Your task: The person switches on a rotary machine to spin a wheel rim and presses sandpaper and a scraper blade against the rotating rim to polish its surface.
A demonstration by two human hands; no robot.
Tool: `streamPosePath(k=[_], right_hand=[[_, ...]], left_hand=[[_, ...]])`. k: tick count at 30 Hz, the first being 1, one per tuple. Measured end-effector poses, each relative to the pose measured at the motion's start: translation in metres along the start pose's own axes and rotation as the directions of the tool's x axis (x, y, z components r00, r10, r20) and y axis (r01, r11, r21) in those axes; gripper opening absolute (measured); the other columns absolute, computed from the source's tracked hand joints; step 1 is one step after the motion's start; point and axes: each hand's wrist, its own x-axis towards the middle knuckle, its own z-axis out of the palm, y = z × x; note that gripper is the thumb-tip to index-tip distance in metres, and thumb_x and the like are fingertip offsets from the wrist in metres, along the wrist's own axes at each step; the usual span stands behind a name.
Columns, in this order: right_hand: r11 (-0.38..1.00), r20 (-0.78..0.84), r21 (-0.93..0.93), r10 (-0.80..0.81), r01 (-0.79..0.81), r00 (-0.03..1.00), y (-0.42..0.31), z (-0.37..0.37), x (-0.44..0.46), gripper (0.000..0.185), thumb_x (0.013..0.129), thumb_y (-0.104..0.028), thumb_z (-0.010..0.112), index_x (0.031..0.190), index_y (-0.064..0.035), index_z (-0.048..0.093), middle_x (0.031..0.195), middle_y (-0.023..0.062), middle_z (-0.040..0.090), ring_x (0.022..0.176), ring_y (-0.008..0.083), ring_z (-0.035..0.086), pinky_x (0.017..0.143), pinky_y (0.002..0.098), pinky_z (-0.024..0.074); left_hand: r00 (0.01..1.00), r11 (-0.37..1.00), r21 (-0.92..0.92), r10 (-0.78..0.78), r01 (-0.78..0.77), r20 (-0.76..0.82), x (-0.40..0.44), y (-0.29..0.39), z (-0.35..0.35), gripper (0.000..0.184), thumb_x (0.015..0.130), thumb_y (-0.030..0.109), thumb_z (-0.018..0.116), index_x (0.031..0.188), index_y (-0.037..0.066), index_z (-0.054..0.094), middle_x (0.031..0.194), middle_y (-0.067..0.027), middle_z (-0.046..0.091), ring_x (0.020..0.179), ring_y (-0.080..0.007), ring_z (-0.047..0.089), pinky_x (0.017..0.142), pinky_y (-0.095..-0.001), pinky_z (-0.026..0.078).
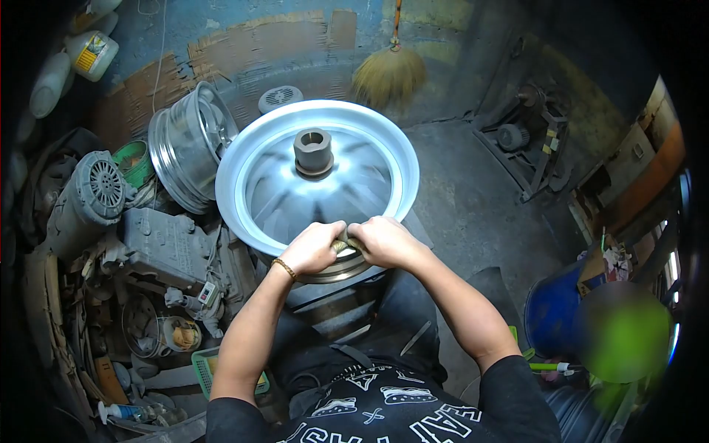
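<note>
The left hand (319, 247) and right hand (378, 241) are side by side at the near edge of the wheel (236, 210), knuckles up. The fingers of both are curled and pinch a small yellowish strip (340, 246) between them; its material cannot be told. Whether it touches the wheel is hidden. The wheel lies face up, directly beyond the fingers, its spokes blurred; a metal hub (313, 151) stands at its centre. A bracelet (284, 269) is on the left wrist. A second wheel (177, 159) stands tilted beyond the fingers to the left, near a green bucket (134, 164). A broom (389, 74) hangs farther beyond; a blue drum (554, 314) stands well to their right.
</note>
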Motion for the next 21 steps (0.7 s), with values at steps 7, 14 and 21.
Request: streamPosePath(k=[7, 14, 21], right_hand=[[1.000, -0.024, -0.018, 0.021, -0.021, 0.999, -0.003, 0.000, -0.005, 0.012, 0.077, -0.008, 0.062, 0.088, -0.0033, 0.063, 0.074, 0.0207, 0.067, 0.076, 0.0402, 0.067, 0.071, 0.0501, 0.0525], [1.000, -0.164, -0.004, -0.015, 0.015, 0.986, -0.003, 0.011, -0.013, 0.010, 0.077, -0.006, 0.062, 0.086, -0.0027, 0.061, 0.073, 0.0202, 0.066, 0.075, 0.0404, 0.066, 0.071, 0.0498, 0.0524], [0.996, -0.266, -0.069, -0.071, 0.054, 0.961, -0.003, 0.015, -0.022, 0.007, 0.078, -0.009, 0.059, 0.082, -0.0032, 0.060, 0.075, 0.0185, 0.067, 0.075, 0.0380, 0.067, 0.072, 0.0470, 0.0534]], left_hand=[[1.000, 1.000, 0.020, 0.007, -0.008, 0.014, 0.001, 0.001, 0.001, 0.018, 0.075, -0.003, 0.049, 0.092, -0.002, 0.055, 0.089, -0.0274, 0.064, 0.093, -0.0480, 0.059, 0.079, -0.0512, 0.046], [1.000, 1.000, -0.012, -0.012, 0.012, -0.004, 0.000, 0.000, 0.006, 0.017, 0.076, -0.003, 0.051, 0.092, -0.001, 0.056, 0.088, -0.0273, 0.064, 0.091, -0.0469, 0.061, 0.078, -0.0506, 0.046], [0.999, 1.000, 0.014, -0.012, 0.013, -0.037, -0.001, 0.007, 0.009, 0.018, 0.075, -0.002, 0.051, 0.092, -0.001, 0.057, 0.087, -0.0271, 0.064, 0.090, -0.0468, 0.061, 0.076, -0.0506, 0.048]])
